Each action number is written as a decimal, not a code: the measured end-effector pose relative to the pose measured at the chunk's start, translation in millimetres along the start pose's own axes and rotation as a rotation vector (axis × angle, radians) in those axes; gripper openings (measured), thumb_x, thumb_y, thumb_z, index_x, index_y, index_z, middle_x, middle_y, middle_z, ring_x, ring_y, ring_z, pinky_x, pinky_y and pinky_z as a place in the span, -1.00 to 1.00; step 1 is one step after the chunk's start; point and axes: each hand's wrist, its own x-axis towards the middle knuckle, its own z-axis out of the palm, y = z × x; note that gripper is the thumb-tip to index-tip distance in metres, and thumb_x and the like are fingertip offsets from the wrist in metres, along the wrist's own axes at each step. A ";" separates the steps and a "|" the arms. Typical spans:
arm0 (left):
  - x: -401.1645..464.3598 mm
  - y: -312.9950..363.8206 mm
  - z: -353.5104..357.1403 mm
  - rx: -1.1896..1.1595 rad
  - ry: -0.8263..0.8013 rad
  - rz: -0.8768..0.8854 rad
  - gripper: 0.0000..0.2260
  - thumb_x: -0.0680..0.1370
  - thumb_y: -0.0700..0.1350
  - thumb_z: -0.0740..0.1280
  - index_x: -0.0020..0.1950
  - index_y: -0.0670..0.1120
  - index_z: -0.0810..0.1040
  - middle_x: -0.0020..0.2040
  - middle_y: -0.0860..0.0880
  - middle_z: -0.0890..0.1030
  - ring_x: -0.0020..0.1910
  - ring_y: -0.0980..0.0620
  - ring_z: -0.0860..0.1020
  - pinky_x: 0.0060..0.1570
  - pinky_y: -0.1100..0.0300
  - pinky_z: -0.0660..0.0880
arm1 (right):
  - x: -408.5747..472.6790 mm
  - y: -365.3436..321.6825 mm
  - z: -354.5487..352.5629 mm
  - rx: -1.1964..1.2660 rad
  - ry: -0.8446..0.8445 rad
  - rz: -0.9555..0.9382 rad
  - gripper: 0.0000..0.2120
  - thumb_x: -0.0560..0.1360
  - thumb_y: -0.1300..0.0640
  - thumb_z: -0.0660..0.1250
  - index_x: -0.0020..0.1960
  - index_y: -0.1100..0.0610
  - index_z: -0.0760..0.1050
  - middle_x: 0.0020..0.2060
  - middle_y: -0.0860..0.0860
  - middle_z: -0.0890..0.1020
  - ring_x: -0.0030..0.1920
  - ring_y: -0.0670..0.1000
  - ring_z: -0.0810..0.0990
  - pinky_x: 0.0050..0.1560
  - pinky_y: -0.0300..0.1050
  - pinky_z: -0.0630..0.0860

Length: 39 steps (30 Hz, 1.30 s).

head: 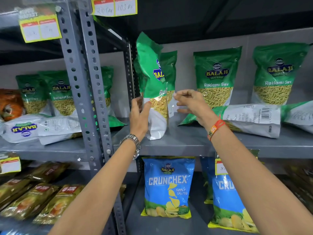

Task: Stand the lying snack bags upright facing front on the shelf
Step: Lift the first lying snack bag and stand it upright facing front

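A green and white Ratlami Sev bag [153,78] stands upright near the front left of the grey shelf [186,145], turned partly to the right. My left hand [139,114] grips its lower left edge. My right hand [191,102] hovers at its right side with fingers apart, holding nothing. Behind it stands another sev bag [171,73]. Two more sev bags [217,77] [277,73] stand upright facing front at the back. A lying sev bag [250,119] rests back side up to the right, and one more lying bag [298,114] shows at the right edge.
A perforated grey upright post [84,92] divides the shelving. The left bay holds upright sev bags [59,94] and lying bags [42,128]. Blue Crunchex bags [167,187] stand on the shelf below. Yellow price tags [114,5] hang above.
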 end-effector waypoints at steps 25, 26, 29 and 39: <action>34.4 -9.2 -18.7 -0.423 -0.089 -0.282 -0.68 0.58 0.04 0.12 0.23 -0.05 0.49 0.30 -0.07 0.52 0.29 -0.04 0.47 0.33 0.06 0.36 | 8.3 15.4 -3.1 0.033 -0.082 0.136 -0.54 0.29 0.00 0.53 0.08 0.04 0.40 0.09 0.04 0.57 0.11 0.03 0.53 -0.03 -0.10 0.49; 31.1 -9.7 -18.0 -0.425 -0.106 -0.284 -0.60 0.58 0.07 0.12 0.34 -0.09 0.43 0.37 -0.09 0.47 0.34 -0.05 0.44 0.37 0.03 0.32 | 4.3 15.1 -3.0 0.062 -0.092 0.134 -0.59 0.30 0.03 0.53 0.04 0.02 0.39 0.07 0.03 0.59 0.07 -0.01 0.56 -0.06 -0.13 0.49; 23.9 -7.7 -17.0 -0.301 -0.113 -0.351 -0.42 0.55 0.21 0.08 0.48 -0.09 0.26 0.46 -0.10 0.36 0.43 -0.07 0.35 0.45 -0.04 0.23 | -2.4 14.0 1.9 0.107 -0.093 0.127 -0.58 0.35 0.05 0.49 0.09 0.03 0.34 0.07 0.02 0.59 -0.06 -0.10 0.63 -0.02 -0.09 0.55; 19.0 5.6 -16.2 -0.024 -0.082 -0.377 -0.32 0.54 0.28 -0.11 0.46 -0.14 0.28 0.43 -0.13 0.40 0.40 -0.11 0.37 0.44 -0.03 0.25 | -16.9 6.3 12.3 -0.082 -0.004 -0.003 -0.48 0.42 -0.13 0.37 0.30 0.01 0.35 -0.02 -0.22 0.50 0.08 -0.05 0.49 -0.15 -0.12 0.46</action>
